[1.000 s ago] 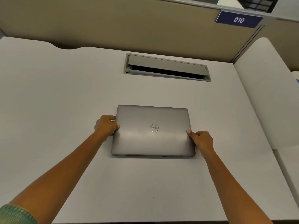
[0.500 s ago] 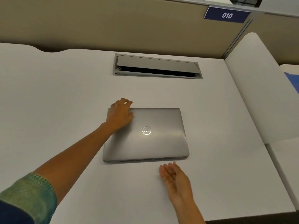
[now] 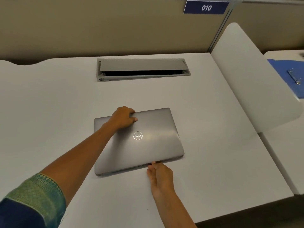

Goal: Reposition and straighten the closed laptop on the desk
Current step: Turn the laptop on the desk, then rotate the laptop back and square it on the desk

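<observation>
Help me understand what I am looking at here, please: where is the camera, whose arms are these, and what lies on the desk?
There is no machine; a person works with bare hands. The one picture comes from a camera worn on the head, looking forward and down, so the arms reach in from below. On the white desk lies a closed grey laptop, turned slightly askew. The left hand rests on the lid and curls over its far edge; the right hand touches the near edge with its fingertips. Neither lifts it. Behind sits a cable hatch, its flap ajar; a sign reads 010.
</observation>
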Action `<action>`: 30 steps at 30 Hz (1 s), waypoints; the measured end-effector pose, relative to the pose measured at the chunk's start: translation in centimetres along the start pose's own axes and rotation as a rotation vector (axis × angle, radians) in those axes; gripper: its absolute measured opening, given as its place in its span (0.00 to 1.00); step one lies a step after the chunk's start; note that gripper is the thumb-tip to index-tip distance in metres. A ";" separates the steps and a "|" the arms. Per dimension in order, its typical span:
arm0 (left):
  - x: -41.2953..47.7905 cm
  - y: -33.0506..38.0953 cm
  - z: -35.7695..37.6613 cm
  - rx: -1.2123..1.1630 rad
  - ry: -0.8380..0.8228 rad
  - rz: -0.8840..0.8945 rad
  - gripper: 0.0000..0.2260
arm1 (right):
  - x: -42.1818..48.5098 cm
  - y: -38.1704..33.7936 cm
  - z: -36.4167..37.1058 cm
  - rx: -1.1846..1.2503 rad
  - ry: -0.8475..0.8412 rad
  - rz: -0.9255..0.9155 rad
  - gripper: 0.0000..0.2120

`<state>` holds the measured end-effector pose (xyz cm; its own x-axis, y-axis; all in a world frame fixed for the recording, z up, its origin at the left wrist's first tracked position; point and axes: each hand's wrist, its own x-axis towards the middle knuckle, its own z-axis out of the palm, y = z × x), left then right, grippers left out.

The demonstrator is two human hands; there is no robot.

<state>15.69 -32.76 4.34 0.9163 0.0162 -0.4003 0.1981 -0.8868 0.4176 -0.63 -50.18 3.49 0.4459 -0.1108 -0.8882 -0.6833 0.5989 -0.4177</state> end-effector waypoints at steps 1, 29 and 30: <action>-0.1 -0.1 -0.1 -0.011 0.001 -0.018 0.22 | 0.1 -0.2 0.1 -0.019 0.001 -0.015 0.06; -12.0 -5.2 4.4 -1.086 0.032 -0.562 0.26 | 6.0 -14.5 7.7 -1.009 -0.161 -0.287 0.06; -12.1 -5.1 4.5 -1.093 0.030 -0.558 0.26 | 6.2 -14.6 7.7 -1.023 -0.156 -0.289 0.06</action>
<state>2.02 -30.52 3.36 0.6169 0.2932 -0.7303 0.7402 0.0990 0.6650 16.60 -53.47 5.55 0.6875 0.0043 -0.7261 -0.6675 -0.3901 -0.6343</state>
